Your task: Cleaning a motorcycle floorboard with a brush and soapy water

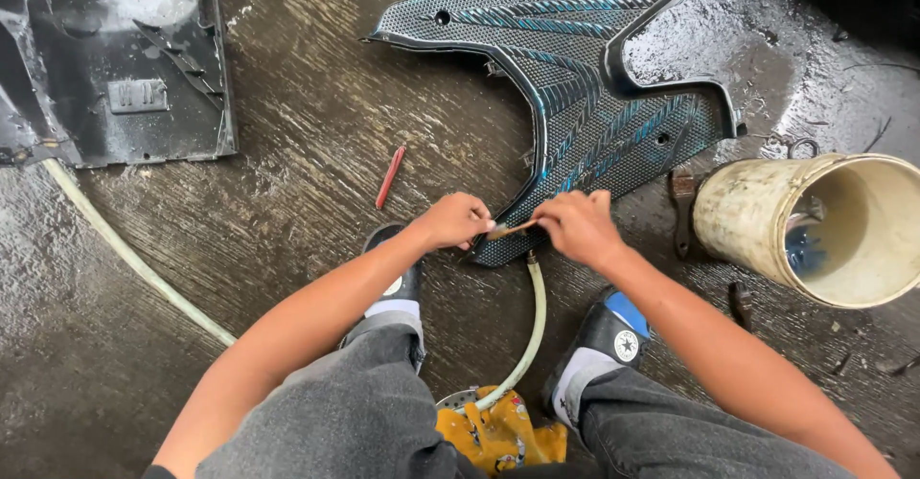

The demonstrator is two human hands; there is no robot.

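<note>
— While both hands meet at the lower tip of the black textured plastic panel with blue stripes, what does each one hold?

— Left hand has its fingers pinched together on one end of a thin brown stick-like tool; right hand has its fingers curled shut over the other end, resting on the panel's tip; whether the tool is a brush I cannot tell.

— Where does the panel lie?

— Flat on the wet grooved concrete floor, its narrow end just in front of the person's black and white sneakers; a pale green hose curves up between the shoes to that tip.

— And around it?

— A dirty cream plastic bucket lies tipped on its side to the right, blue liquid inside; a dark-handled brush lies between bucket and panel; a red pencil-like stick lies to the left, apart from the hands; a black flat plastic cover sits at the far left; a yellow cloth lies between the knees.
</note>
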